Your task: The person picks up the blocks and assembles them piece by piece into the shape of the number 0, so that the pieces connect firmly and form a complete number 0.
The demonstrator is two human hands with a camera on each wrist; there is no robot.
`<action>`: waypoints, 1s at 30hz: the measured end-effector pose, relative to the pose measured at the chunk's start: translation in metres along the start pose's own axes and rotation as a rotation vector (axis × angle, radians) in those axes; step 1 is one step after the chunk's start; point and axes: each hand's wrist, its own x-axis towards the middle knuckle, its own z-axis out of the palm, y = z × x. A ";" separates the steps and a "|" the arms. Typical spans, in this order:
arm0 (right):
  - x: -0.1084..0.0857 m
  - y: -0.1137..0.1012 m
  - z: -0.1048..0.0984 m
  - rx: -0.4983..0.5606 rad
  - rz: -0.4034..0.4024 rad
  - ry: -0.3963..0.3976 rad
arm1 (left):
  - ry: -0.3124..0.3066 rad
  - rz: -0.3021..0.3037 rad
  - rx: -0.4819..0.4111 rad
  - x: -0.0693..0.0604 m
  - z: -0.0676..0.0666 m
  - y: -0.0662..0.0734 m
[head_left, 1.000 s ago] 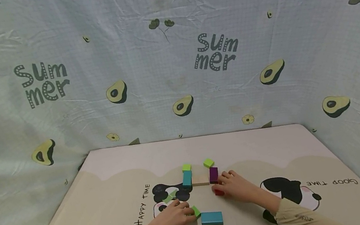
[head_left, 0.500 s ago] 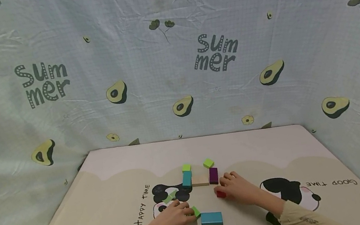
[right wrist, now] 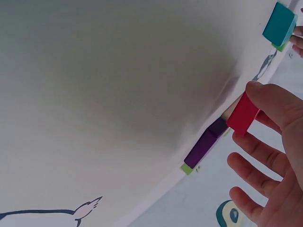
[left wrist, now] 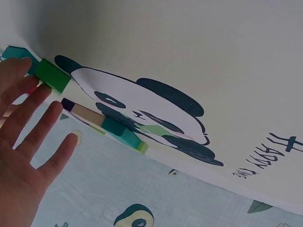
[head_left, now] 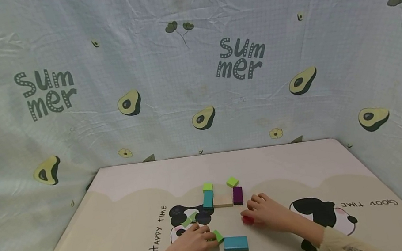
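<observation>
In the head view, my left hand (head_left: 193,245) rests low at the front, its thumb and index finger on a green block (head_left: 218,236). The left wrist view shows the same green block (left wrist: 53,76) at these fingertips, the other fingers spread. Just right of it lies a flat teal block (head_left: 235,243). My right hand (head_left: 269,213) pinches a red block (head_left: 247,220) between thumb and fingers; the red block (right wrist: 244,113) shows plainly in the right wrist view. Behind the hands, a teal block (head_left: 208,200), a pale wooden block (head_left: 223,201) and a purple block (head_left: 238,196) form a row.
Two small lime cubes sit at the back: the left lime cube (head_left: 207,186) by the teal block's end, the right lime cube (head_left: 232,182) turned askew behind the purple block. The tabletop (head_left: 128,214) bears printed cartoons. A patterned curtain (head_left: 159,70) hangs behind it.
My right hand has drawn back a little toward me and rightward with the red block, away from the purple block. The left hand has stayed in place.
</observation>
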 end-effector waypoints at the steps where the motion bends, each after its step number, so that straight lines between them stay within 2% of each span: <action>1: 0.000 -0.001 -0.001 0.000 -0.001 0.000 | 0.000 -0.001 0.001 0.000 0.000 0.000; 12: -0.007 -0.009 -0.014 0.016 -0.017 -0.071 | 0.012 0.001 0.010 -0.001 -0.001 0.000; 22: -0.012 -0.014 -0.016 0.047 -0.041 -0.032 | 0.017 -0.002 0.002 -0.002 0.000 0.000; 30: -0.015 -0.017 -0.013 0.079 -0.030 -0.061 | 0.012 -0.008 -0.018 -0.002 0.000 0.001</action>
